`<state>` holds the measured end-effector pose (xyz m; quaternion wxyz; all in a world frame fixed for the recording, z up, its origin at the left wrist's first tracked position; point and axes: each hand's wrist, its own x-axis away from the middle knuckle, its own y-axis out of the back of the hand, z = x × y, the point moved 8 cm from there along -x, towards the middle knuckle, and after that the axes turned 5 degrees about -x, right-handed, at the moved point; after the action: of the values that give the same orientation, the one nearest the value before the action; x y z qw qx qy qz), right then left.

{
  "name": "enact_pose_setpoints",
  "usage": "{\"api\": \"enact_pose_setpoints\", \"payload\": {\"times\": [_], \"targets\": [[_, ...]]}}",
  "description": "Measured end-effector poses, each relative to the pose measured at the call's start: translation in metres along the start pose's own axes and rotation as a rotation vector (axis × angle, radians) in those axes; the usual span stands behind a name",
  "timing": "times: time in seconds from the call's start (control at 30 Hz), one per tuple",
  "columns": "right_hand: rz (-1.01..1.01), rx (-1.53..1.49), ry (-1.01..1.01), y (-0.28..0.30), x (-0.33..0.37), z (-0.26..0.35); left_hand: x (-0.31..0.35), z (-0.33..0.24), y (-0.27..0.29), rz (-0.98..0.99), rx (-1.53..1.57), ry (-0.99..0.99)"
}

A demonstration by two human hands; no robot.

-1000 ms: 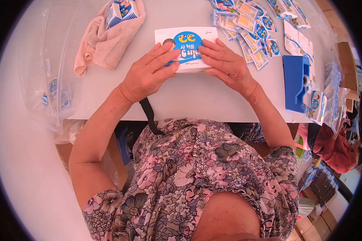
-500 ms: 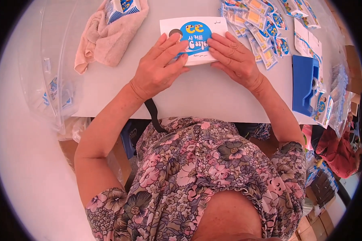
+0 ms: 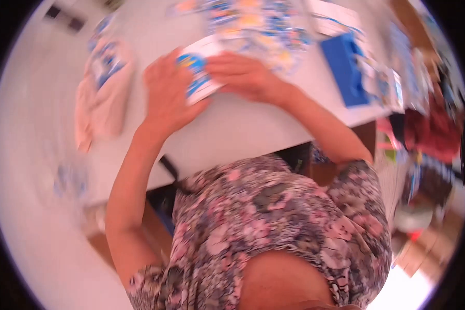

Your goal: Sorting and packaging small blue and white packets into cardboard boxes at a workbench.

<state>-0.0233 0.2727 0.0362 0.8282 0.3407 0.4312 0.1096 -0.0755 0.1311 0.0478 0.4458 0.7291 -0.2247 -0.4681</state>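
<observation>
Lying flat near the far middle of the white table point(image 3: 253, 139), the white-and-blue packet point(image 3: 199, 77) looks thin, light and bendable, likely slick, so its edges seem the best places to hold. Left hand point(image 3: 168, 98) covers its near-left side, right hand point(image 3: 243, 75) presses its right edge; whether either grip is closed, blur hides. Beyond lie a pinkish cloth point(image 3: 101, 98), scattered small packets point(image 3: 258, 20) and a blue box point(image 3: 343, 67).

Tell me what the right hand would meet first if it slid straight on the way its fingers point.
The right hand points toward the person's left, across the white and blue packet. Going on, it would likely meet the left hand first, though blur leaves depth unclear.
</observation>
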Motion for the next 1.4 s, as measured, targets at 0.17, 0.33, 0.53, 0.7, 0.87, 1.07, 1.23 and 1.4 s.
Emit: {"api": "enact_pose_setpoints", "payload": {"times": [0.17,0.33,0.53,0.7,0.87,1.07,1.23,1.4], "targets": [[-0.114,0.188,-0.146,0.059,0.035,0.061,0.002,-0.04,-0.005,-0.004,-0.059,0.076],[-0.352,1.095,-0.712,0.242,0.15,0.067,-0.02,-0.086,-0.031,0.055,0.01,0.083],[-0.234,0.187,-1.492,0.268,0.265,0.004,-0.06,-0.15,-0.067,0.058,0.139,-0.043],[-0.573,-0.25,-1.547,0.259,0.28,0.006,-0.089,-0.194,-0.095,0.102,0.148,-0.103],[-0.943,-0.5,-1.362,0.253,0.291,0.02,-0.116,-0.21,-0.118,0.098,0.096,-0.072],[-1.13,-0.756,-0.883,0.249,0.315,0.034,-0.126,-0.215,-0.127,0.149,0.056,-0.048],[-1.0,-0.242,-1.364,0.218,0.324,0.05,-0.126,-0.214,-0.127,0.14,0.04,-0.049],[-0.625,-0.703,-1.451,0.135,0.25,0.077,-0.124,-0.21,-0.126,0.151,0.023,-0.025]]}}
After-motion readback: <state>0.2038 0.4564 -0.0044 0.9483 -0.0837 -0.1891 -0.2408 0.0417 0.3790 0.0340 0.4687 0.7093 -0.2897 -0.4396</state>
